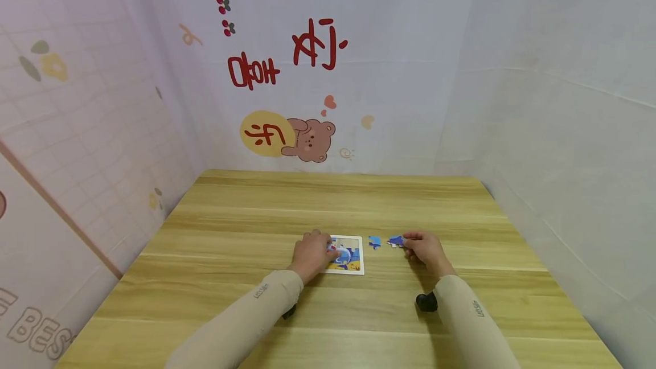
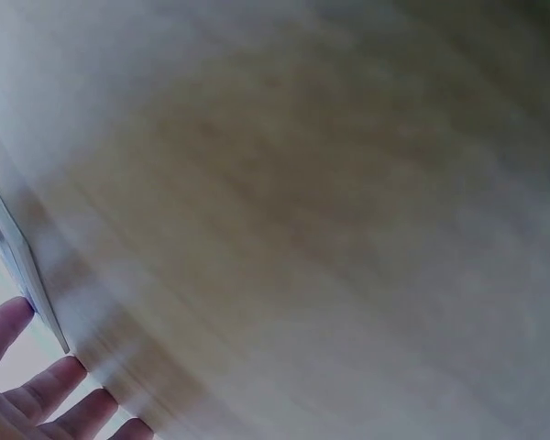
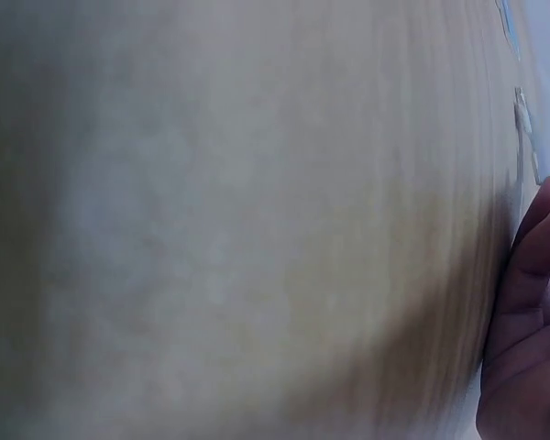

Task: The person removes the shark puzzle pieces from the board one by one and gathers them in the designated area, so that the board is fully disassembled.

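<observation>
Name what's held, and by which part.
The right hand pinches a puzzle piece by its right edge; the left hand rests on the framed puzzle.

The head view is bright; both wrist views show a dim, blurred tabletop [image 2: 293, 229].

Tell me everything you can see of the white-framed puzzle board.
The white-framed puzzle board is thin and lies flat near the middle of the table, which looks wooden. Its border surrounds a colourful picture, largely blue, with yellow on the near side. A pale patch at the far side may be an unfilled gap; I can't tell. It could be card or wood. The left hand rests over its left side, hiding that part, with the thumb over the picture.
</observation>
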### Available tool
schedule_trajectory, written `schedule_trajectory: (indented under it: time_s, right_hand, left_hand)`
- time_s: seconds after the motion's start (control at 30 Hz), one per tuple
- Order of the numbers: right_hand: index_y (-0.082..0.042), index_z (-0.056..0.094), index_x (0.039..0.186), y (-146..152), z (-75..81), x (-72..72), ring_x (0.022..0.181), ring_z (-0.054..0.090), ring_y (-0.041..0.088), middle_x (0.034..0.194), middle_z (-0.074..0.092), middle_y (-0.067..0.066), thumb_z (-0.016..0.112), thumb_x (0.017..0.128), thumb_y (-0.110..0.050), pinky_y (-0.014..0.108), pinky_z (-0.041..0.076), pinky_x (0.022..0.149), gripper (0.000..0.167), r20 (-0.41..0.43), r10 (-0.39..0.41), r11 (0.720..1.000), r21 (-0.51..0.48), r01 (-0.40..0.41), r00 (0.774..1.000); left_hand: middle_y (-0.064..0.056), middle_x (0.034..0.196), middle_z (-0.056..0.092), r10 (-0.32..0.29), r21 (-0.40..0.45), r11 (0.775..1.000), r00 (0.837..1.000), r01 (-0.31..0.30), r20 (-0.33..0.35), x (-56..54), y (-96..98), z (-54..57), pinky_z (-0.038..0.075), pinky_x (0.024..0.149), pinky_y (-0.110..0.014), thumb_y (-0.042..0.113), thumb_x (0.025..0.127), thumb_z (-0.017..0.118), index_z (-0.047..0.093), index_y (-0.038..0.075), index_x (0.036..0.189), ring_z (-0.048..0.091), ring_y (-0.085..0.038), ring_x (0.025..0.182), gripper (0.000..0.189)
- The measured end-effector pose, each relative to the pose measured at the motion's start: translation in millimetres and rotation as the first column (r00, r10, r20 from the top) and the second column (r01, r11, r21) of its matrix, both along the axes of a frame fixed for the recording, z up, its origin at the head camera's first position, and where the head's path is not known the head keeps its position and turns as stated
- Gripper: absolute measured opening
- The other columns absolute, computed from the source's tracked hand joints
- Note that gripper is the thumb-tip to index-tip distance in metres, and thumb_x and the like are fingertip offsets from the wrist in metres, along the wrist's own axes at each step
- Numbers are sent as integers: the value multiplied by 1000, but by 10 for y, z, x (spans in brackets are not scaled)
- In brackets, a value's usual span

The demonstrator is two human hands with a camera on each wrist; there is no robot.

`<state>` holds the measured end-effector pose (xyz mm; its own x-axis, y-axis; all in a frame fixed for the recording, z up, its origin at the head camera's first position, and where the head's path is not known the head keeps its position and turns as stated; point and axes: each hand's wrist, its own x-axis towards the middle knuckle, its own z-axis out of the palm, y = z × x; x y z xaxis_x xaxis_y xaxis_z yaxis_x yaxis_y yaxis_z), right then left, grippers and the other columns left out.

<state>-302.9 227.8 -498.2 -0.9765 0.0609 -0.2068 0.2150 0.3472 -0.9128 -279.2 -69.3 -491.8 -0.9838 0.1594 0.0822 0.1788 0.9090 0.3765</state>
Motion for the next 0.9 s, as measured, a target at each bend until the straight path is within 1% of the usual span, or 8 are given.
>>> schedule_trajectory:
  time_s: [0.23,0.37,0.43,0.53,0.6,0.67,0.77,0.9]
  right_hand:
    - [9,58,127,20,-14,13,68,61,15,90,67,11,57,99,-8,26,50,63,32,-3,0,1000,26,0,1000]
    - [7,60,126,-10,0,-6,69,60,15,88,67,10,57,99,-11,27,50,63,32,-4,-3,999,51,3,1000]
    - [7,61,125,-63,39,-13,69,60,15,90,67,11,57,99,-11,28,50,63,32,-19,-3,998,63,5,1000]
    - [6,62,125,-196,125,-28,71,60,17,99,67,17,57,100,-12,30,53,66,31,-52,4,998,62,0,999]
    - [7,61,125,-307,177,-43,73,61,19,106,65,22,56,100,-10,34,55,70,31,-72,21,999,34,-18,997]
    - [7,61,125,-436,213,-57,74,61,19,110,64,23,57,100,-9,37,56,73,30,-84,42,999,12,-41,996]
    - [8,62,124,-656,236,-58,74,62,20,108,65,22,58,99,-7,39,56,74,29,-91,78,997,-13,-79,993]
    - [6,64,121,-947,224,-29,75,62,20,103,67,16,60,97,-7,33,56,70,27,-76,105,994,-32,-107,992]
  left_hand:
    - [-5,96,59,-5,-25,1000,1000,5,-10,-9,12,-18,46,78,-46,44,86,75,70,11,110,55,-27,93,41]
    - [-9,106,62,-6,-33,999,1000,6,-10,-24,-6,-11,46,83,-49,46,87,73,68,10,118,56,-30,100,48]
    - [-11,113,62,-16,-35,999,1000,16,-1,-34,-39,-8,46,86,-51,48,89,71,66,9,124,56,-32,104,52]
    - [-14,121,62,-53,12,999,998,53,15,-55,-132,1,45,90,-53,44,90,70,63,7,128,57,-35,111,54]
    - [-16,125,61,-87,70,994,996,85,19,-64,-215,4,45,94,-54,39,90,72,63,4,128,57,-36,115,52]
    - [-18,128,60,-111,129,986,994,107,19,-58,-294,10,44,98,-52,34,90,74,63,2,126,56,-37,119,50]
    - [-19,129,59,-134,175,976,991,131,9,-21,-383,18,42,101,-50,29,89,75,63,-1,124,55,-37,121,47]
    - [-19,124,61,-149,204,968,989,147,-6,55,-407,18,44,99,-50,25,88,76,67,-1,118,57,-36,117,41]
